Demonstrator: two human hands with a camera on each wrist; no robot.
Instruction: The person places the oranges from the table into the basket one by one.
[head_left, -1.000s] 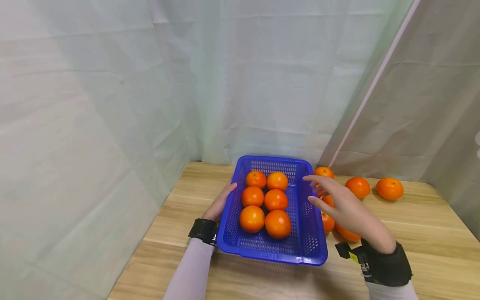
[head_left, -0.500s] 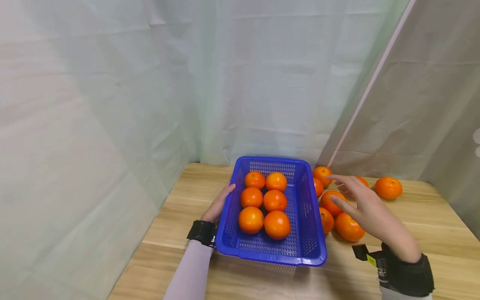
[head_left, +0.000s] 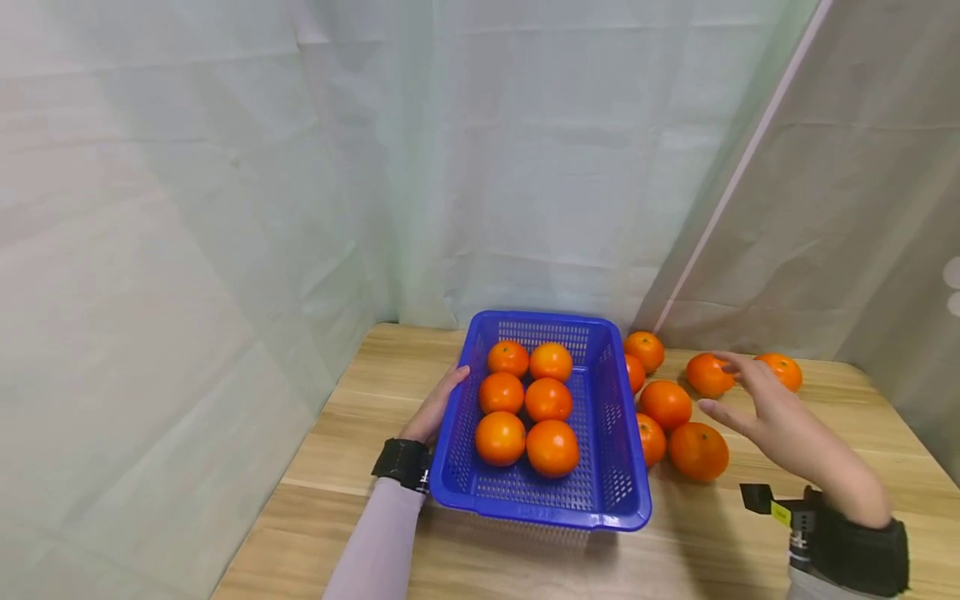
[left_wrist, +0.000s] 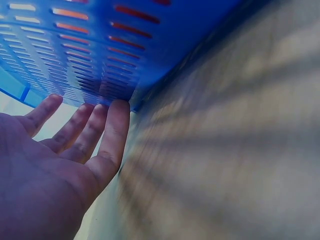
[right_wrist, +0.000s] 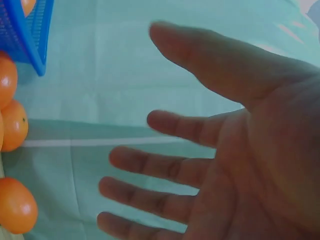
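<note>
A blue plastic basket (head_left: 615, 500) with slotted walls holds several oranges (head_left: 552, 448) in two columns, with bare floor along its right side. My left hand (head_left: 435, 408) is at the basket's left side, its thumb tip on the rim. In the left wrist view, the extended fingers (left_wrist: 114, 132) touch the outer wall; the thumb cannot be made out there. My right hand (head_left: 783, 425) hovers right of the basket, fingers spread and nothing in it. Close to its fingertips lies a loose orange (head_left: 707, 375); another orange (head_left: 783, 371) is partly hidden behind the hand.
Several more loose oranges (head_left: 697, 452) lie against or near the basket's right wall, some partly covered by it. A wooden table (head_left: 322, 467) carries everything. Pale curtains (head_left: 525, 167) hang behind and to the left.
My right hand has moved rightward from the basket's right rim, across the loose oranges, to the far-right ones. The left hand stays at the basket, and the oranges inside keep their places.
</note>
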